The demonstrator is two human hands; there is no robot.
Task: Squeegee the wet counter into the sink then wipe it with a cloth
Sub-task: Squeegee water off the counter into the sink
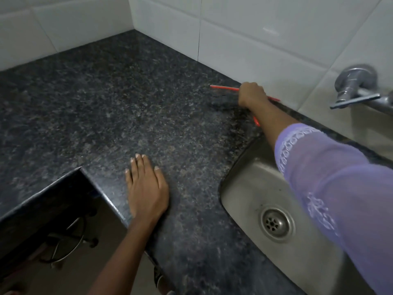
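A dark speckled granite counter (110, 107) fills the view. My right hand (252, 95) is closed on a red squeegee (224, 88) near the back wall, just left of the sink. Its blade bar sticks out to the left of my fist and a short red end shows below my wrist. A dark blurred patch lies on the counter under the blade. My left hand (146, 186) rests flat on the counter near its front edge, fingers spread, holding nothing. The steel sink (251, 188) with its round drain (276, 223) is at the lower right. No cloth is in view.
White tiled walls (244, 39) meet in a corner behind the counter. A chrome tap (357, 86) juts from the wall above the sink. The counter steps inward at the lower left, over a dark shelf with a wire rack (70, 241).
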